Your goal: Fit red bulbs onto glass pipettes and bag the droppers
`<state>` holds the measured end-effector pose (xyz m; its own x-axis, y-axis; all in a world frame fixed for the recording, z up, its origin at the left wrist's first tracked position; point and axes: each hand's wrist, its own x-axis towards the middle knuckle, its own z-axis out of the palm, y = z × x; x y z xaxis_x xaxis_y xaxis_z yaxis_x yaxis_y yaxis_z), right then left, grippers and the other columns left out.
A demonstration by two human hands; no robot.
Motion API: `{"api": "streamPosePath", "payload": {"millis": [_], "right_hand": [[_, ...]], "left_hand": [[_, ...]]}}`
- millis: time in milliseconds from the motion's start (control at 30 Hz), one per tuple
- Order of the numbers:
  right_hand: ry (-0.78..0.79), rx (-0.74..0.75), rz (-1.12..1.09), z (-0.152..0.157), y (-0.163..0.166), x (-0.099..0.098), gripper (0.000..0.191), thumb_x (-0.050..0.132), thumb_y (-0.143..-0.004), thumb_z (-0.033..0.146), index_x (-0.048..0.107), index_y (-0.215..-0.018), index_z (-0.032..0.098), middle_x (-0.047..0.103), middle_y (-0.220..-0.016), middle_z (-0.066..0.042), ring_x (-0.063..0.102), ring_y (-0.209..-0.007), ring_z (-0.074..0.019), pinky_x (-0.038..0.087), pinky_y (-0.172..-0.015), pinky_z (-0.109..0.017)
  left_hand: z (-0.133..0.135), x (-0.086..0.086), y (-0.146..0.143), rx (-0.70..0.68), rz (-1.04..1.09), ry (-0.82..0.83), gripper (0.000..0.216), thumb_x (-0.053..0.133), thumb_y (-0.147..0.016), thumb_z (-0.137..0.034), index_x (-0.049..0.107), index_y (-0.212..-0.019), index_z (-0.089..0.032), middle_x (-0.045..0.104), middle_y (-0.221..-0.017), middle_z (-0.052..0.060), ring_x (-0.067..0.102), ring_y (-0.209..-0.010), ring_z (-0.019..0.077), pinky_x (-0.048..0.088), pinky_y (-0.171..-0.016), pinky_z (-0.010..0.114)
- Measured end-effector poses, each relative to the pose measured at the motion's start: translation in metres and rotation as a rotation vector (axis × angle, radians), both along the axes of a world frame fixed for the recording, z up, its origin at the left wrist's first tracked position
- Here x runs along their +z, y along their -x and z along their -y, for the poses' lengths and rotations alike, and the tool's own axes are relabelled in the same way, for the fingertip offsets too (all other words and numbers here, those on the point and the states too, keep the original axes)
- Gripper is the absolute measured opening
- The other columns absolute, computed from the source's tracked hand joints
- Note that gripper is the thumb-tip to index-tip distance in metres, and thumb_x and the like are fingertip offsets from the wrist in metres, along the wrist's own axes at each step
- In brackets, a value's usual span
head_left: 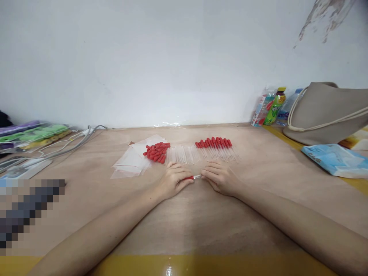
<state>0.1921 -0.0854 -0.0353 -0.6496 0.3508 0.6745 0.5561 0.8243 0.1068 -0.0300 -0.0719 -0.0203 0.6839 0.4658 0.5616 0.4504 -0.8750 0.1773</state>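
Note:
At mid-table, my left hand [174, 180] pinches a red rubber dropper bulb [189, 178], mostly covered by the fingers. My right hand [220, 178] grips the far part of a clear glass dropper tube [197, 176], whose other end meets the bulb. How deep the tube sits in the bulb I cannot tell. Just beyond my left hand lies a pile of loose red bulbs [156, 152]. Bare glass tubes [183, 154] lie side by side between that pile and a row of droppers with red bulbs fitted [214, 142], beyond my right hand.
Clear zip bags [130, 163] lie left of the bulbs. Cables [77, 142] and packaged green items [43, 136] are at far left. Bottles [275, 107], a grey-beige bag [330, 111] and a blue packet [336, 159] stand or lie at right. A wall closes off the back.

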Motion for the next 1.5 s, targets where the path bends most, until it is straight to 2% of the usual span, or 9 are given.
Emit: {"api": "streamPosePath", "payload": {"millis": [200, 467, 633, 867, 1000, 1133, 1200, 1333, 1500], "right_hand": [[0.049, -0.024, -0.002, 0.004, 0.004, 0.002, 0.02, 0.042, -0.087, 0.018, 0.06, -0.078, 0.016, 0.06, -0.067, -0.004, 0.052, -0.065, -0.014, 0.039, -0.062, -0.027], [0.101, 0.018, -0.047, 0.004, 0.009, 0.002, 0.019, 0.043, -0.087, 0.018, 0.059, -0.078, 0.015, 0.059, -0.067, -0.004, 0.05, -0.065, -0.0135, 0.037, -0.062, -0.026], [0.113, -0.042, 0.014, 0.004, 0.007, 0.006, 0.021, 0.042, -0.087, 0.02, 0.061, -0.08, 0.015, 0.057, -0.07, -0.004, 0.047, -0.069, -0.0137, 0.034, -0.064, -0.027], [0.03, -0.297, 0.045, 0.0, -0.006, 0.018, 0.02, 0.047, -0.085, 0.023, 0.066, -0.078, 0.019, 0.058, -0.074, -0.005, 0.047, -0.071, -0.015, 0.028, -0.067, -0.03], [0.226, -0.575, -0.15, -0.02, -0.015, 0.022, 0.025, 0.046, -0.084, 0.028, 0.066, -0.074, 0.018, 0.06, -0.073, -0.006, 0.051, -0.07, -0.0159, 0.031, -0.064, -0.028], [0.511, -0.869, -0.26, -0.05, -0.015, 0.028, 0.029, 0.043, -0.082, 0.036, 0.066, -0.073, 0.02, 0.064, -0.073, -0.004, 0.055, -0.069, -0.0177, 0.032, -0.06, -0.028], [0.579, -0.979, -0.247, -0.063, -0.009, 0.03, 0.033, 0.043, -0.081, 0.041, 0.065, -0.067, 0.02, 0.064, -0.07, -0.005, 0.057, -0.071, -0.0198, 0.033, -0.063, -0.03], [0.569, -1.078, -0.197, -0.081, 0.004, 0.03, 0.034, 0.043, -0.079, 0.041, 0.064, -0.068, 0.017, 0.065, -0.073, -0.009, 0.059, -0.074, -0.0235, 0.034, -0.072, -0.036], [0.623, -1.068, -0.159, -0.085, 0.007, 0.028, 0.039, 0.043, -0.079, 0.046, 0.065, -0.07, 0.016, 0.065, -0.074, -0.01, 0.059, -0.077, -0.0248, 0.03, -0.082, -0.041]], "left_hand": [[0.002, 0.003, -0.002, -0.01, 0.001, 0.064, 0.018, 0.05, -0.084, -0.032, 0.064, -0.087, -0.019, 0.068, -0.083, 0.004, 0.059, -0.08, 0.0155, 0.036, -0.08, 0.033], [0.002, 0.005, -0.006, -0.053, 0.029, 0.078, 0.017, 0.052, -0.083, -0.03, 0.064, -0.087, -0.019, 0.068, -0.079, 0.004, 0.059, -0.077, 0.0152, 0.036, -0.08, 0.032], [-0.002, 0.003, -0.003, -0.026, 0.049, 0.112, 0.015, 0.057, -0.08, -0.033, 0.065, -0.087, -0.021, 0.069, -0.082, 0.001, 0.059, -0.08, 0.0146, 0.036, -0.082, 0.032], [-0.003, -0.002, 0.0, 0.118, 0.091, 0.146, 0.041, 0.062, -0.075, -0.033, 0.052, -0.112, -0.019, 0.061, -0.098, 0.007, 0.055, -0.092, 0.0195, 0.042, -0.082, 0.034], [0.0, 0.0, -0.001, 0.145, 0.117, 0.172, 0.04, 0.059, -0.076, -0.028, 0.048, -0.114, -0.019, 0.057, -0.095, 0.006, 0.054, -0.089, 0.0188, 0.044, -0.078, 0.032], [-0.001, -0.001, -0.002, 0.118, 0.049, 0.221, 0.016, 0.054, -0.079, -0.028, 0.058, -0.092, -0.018, 0.056, -0.083, 0.004, 0.054, -0.072, 0.0145, 0.045, -0.067, 0.028], [-0.002, -0.002, -0.001, 0.11, 0.032, 0.235, 0.013, 0.053, -0.08, -0.027, 0.059, -0.084, -0.017, 0.055, -0.08, 0.004, 0.053, -0.068, 0.0133, 0.044, -0.063, 0.026], [-0.003, -0.004, -0.001, 0.113, 0.028, 0.236, 0.013, 0.053, -0.08, -0.027, 0.06, -0.081, -0.017, 0.055, -0.077, 0.004, 0.053, -0.069, 0.0134, 0.044, -0.062, 0.025], [-0.003, -0.002, -0.001, 0.105, 0.032, 0.243, 0.013, 0.053, -0.08, -0.027, 0.061, -0.08, -0.017, 0.056, -0.077, 0.004, 0.054, -0.069, 0.0137, 0.044, -0.063, 0.025]]}}
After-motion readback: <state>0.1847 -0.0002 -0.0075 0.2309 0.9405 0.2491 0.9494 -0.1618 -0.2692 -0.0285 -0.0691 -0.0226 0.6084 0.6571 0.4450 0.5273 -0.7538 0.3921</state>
